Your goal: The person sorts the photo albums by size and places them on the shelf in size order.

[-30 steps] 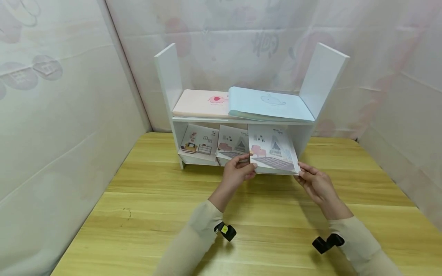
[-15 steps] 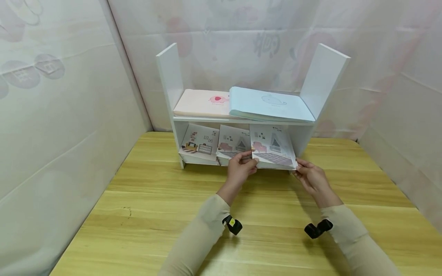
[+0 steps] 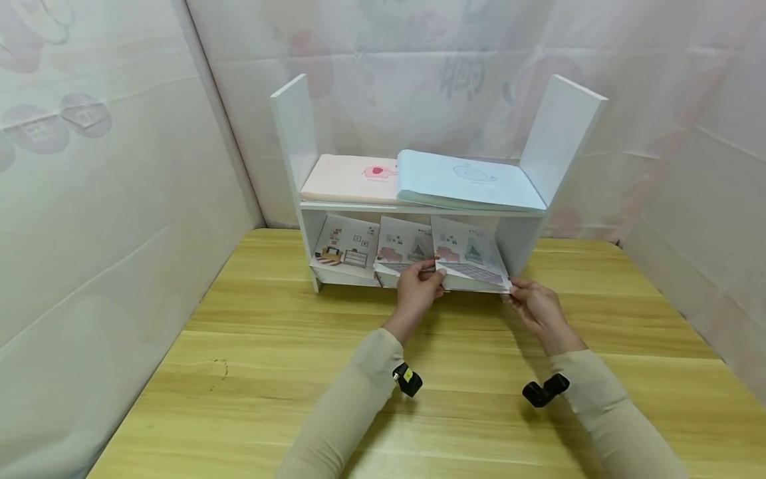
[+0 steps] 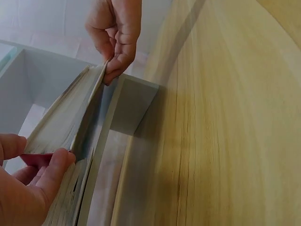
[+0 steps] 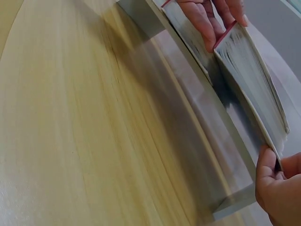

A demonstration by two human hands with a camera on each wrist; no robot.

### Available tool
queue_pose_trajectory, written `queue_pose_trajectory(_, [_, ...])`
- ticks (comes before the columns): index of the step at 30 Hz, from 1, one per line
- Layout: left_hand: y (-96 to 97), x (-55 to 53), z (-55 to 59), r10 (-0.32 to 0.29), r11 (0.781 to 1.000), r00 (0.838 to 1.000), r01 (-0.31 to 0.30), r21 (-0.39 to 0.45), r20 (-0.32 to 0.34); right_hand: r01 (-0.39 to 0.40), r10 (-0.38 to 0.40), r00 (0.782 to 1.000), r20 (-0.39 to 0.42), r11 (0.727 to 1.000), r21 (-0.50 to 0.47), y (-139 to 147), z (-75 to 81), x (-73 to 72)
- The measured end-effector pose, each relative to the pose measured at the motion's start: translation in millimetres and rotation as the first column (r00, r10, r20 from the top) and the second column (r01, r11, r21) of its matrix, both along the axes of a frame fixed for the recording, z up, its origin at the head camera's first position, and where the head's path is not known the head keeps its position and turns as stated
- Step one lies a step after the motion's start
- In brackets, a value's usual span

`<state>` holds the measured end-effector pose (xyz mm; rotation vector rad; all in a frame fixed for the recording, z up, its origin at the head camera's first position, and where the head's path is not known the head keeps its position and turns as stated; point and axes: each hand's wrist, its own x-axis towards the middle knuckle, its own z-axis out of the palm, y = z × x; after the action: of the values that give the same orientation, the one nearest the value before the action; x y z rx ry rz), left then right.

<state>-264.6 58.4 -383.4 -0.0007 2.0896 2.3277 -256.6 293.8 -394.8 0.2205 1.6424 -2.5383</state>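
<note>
A book [image 3: 468, 249] with a pink armchair and a grey tent on its cover lies in the lower right of a white desktop shelf [image 3: 559, 133]. My left hand [image 3: 415, 293] pinches its near left corner, at the red spine seen in the left wrist view. At the near right corner, my right hand [image 3: 538, 309] pinches the cover between thumb and fingers. The book's pages [image 5: 249, 75] are slightly fanned, and its near edge is raised above the shelf board in the right wrist view. Immediately left lies a similar book [image 3: 403, 241], partly behind my left hand.
Another book [image 3: 344, 249] lies at the lower left of the shelf. A pink elephant-print book [image 3: 347, 179] and a light blue whale-print book [image 3: 479, 183] overlap on the upper board. The shelf stands on a wooden table [image 3: 239, 372] before fabric curtains [image 3: 383, 100].
Both hands have pushed the right-hand book farther back into the lower shelf. Its near edge has come closer to the shelf front, with most of that movement in the first half second.
</note>
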Motion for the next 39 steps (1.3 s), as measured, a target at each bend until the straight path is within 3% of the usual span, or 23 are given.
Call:
queue_pose_trajectory(6, [3.4, -3.3, -0.9, 0.011, 0.997, 1.000, -0.012, -0.076, -0.017, 0.025, -0.021, 0.998, 0.056, 0.997, -0.077, 2.2, -6.0, -0.9])
queue_pose_trajectory(9, [4.9, -4.3, -0.6, 0.024, 0.992, 0.999, -0.029, -0.122, -0.042, 0.059, -0.042, 0.995, 0.093, 0.981, -0.183, 4.3, -8.1, 0.0])
queue_pose_trajectory(13, [7.3, -4.3, -1.1, 0.031, 0.977, 0.996, -0.048, -0.207, -0.085, 0.104, -0.075, 0.989, 0.124, 0.963, -0.247, 8.8, -11.1, 0.7])
queue_pose_trajectory(23, [16.1, -6.6, 0.2, 0.072, 0.921, 0.990, -0.114, -0.372, -0.125, 0.097, -0.094, 0.991, 0.092, 0.995, -0.029, 9.9, -11.8, -0.2])
queue_pose_trajectory(28, [19.8, -8.1, -0.6, 0.090, 0.916, 0.987, -0.135, -0.379, -0.133, 0.118, -0.120, 0.989, 0.084, 0.993, 0.027, 5.8, -10.4, -0.4])
queue_pose_trajectory(34, [20.2, -7.5, -1.8, 0.096, 0.912, 0.986, -0.142, -0.386, -0.135, 0.141, -0.141, 0.985, 0.099, 0.990, 0.014, 5.7, -9.3, 0.7])
queue_pose_trajectory(39, [16.3, -4.2, -2.0, 0.068, 0.917, 0.987, -0.119, -0.381, -0.144, 0.095, -0.093, 0.988, 0.124, 0.995, -0.012, 8.8, -7.5, 3.5])
